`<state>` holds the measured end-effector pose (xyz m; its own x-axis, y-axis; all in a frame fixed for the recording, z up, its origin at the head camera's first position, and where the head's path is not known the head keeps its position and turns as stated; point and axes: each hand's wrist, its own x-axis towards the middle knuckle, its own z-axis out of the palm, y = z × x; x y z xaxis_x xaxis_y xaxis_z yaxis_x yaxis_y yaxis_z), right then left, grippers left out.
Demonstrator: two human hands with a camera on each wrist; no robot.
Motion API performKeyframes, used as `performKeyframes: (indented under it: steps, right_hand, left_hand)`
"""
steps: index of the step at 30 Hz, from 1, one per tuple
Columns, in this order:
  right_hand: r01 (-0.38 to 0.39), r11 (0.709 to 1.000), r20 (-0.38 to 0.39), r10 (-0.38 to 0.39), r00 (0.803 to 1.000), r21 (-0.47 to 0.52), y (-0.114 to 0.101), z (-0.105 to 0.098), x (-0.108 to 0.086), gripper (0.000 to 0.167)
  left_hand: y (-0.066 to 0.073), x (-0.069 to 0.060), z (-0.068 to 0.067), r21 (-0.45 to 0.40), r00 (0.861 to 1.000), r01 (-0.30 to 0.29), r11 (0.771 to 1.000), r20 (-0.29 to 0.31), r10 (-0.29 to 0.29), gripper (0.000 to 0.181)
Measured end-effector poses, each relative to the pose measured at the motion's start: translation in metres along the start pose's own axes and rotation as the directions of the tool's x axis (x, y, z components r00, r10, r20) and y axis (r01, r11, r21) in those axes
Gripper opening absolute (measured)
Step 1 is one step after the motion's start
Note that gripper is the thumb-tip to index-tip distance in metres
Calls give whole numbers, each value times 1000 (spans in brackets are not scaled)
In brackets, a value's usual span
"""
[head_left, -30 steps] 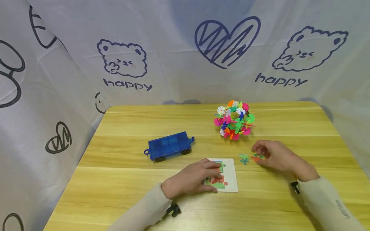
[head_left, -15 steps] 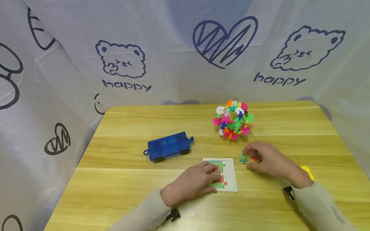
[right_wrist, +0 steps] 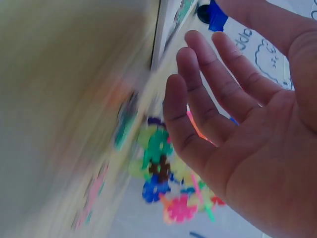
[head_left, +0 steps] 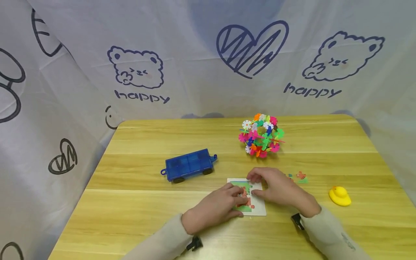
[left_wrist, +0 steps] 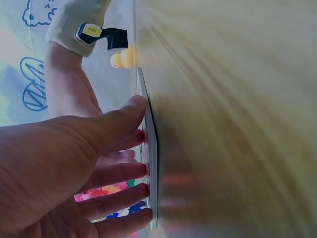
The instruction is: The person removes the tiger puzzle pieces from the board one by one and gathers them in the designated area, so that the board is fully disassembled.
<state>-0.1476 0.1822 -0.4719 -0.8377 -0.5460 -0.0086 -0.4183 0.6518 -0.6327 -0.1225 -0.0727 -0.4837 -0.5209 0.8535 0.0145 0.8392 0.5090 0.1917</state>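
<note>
A white puzzle tray (head_left: 259, 209) lies on the wooden table, its left part filled with joined red and green jigsaw pieces (head_left: 244, 208). My left hand (head_left: 212, 204) rests on these pieces; in the left wrist view its thumb (left_wrist: 124, 116) touches the tray's edge and the fingers reach over the board. Over the tray's right side is my right hand (head_left: 281, 189), thumb and fingers apart. The right wrist view shows nothing between its fingers (right_wrist: 223, 84), though the thumb tip is cropped. Loose jigsaw pieces (head_left: 301, 176) lie beyond that hand, partly hidden by it.
Farther back stands a ball of colourful flower-shaped discs (head_left: 261, 137). A blue toy wagon (head_left: 189, 164) sits behind the left hand. On the right is a yellow toy duck (head_left: 339, 196). A white printed cloth (head_left: 195, 72) hangs behind the table.
My right hand has moved left from the loose pieces to the tray's right side, uncovering the duck. My left hand has stayed on the puzzle.
</note>
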Motion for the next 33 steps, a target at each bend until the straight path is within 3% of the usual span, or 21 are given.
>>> performKeyframes:
  steps: [6, 12, 18, 28, 33]
  right_hand:
    - [-59, 996, 15, 60, 998, -61, -8, 12, 10, 34]
    - [-42, 997, 1, 42, 999, -65, -12, 16, 15, 37]
    - [-55, 997, 13, 56, 998, -59, -13, 15, 18, 37]
    - [10, 998, 60, -6, 998, -62, -10, 13, 21, 37]
    - [-3, 999, 85, 7, 996, -46, -10, 13, 20, 36]
  left_hand:
    - [2, 1, 1, 17, 1000, -10, 1000, -9, 10, 37]
    - [2, 0, 0, 38, 1000, -16, 999, -26, 17, 35]
    - [2, 0, -1, 18, 1000, -1, 1000, -3, 1, 36]
    - [0, 1, 0, 21, 1000, -11, 1000, -13, 11, 36]
    - [0, 1, 1, 23, 1000, -20, 1000, -17, 21, 36]
